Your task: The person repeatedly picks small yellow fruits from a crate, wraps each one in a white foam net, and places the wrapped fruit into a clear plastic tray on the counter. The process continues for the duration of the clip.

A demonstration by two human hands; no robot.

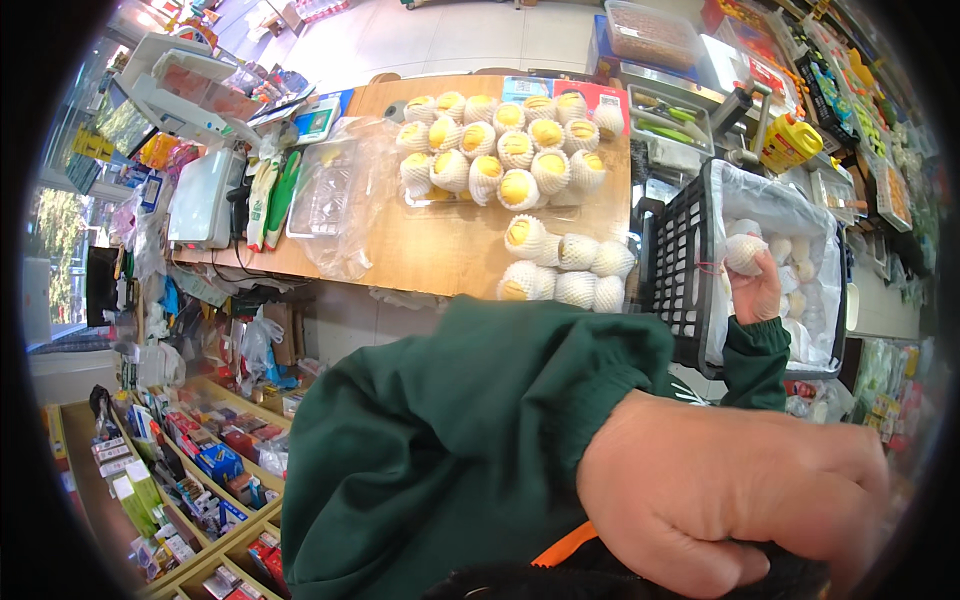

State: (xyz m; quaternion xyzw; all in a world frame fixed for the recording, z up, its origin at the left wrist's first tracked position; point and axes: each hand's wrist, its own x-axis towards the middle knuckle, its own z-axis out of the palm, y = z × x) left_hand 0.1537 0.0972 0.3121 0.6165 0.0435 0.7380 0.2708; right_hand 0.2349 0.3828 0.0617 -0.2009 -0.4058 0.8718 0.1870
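In the black plastic crate (679, 262), my right hand (757, 292) is closed around a round piece in a white foam net (745, 254). More foam-netted pieces (801, 270) lie beneath it on the crate's white plastic liner (814, 206). Close to the camera, at lower right, is my left hand (727, 480), back towards me, with curled fingers. Its fingertips are hidden and blurred, so whether it grips anything is unclear. Yellow fruits in foam nets (514, 150) stand in rows on the wooden table (442, 255). Further netted pieces (577, 291) are grouped at its near right edge.
A clear plastic tray (324, 187), green-and-white gloves (270, 199) and a white box-shaped device (202, 202) occupy the table's left. Beyond the crate stand a tool tray (670, 120) and a yellow jug (791, 142). Shelves of small packages (202, 457) lie at lower left.
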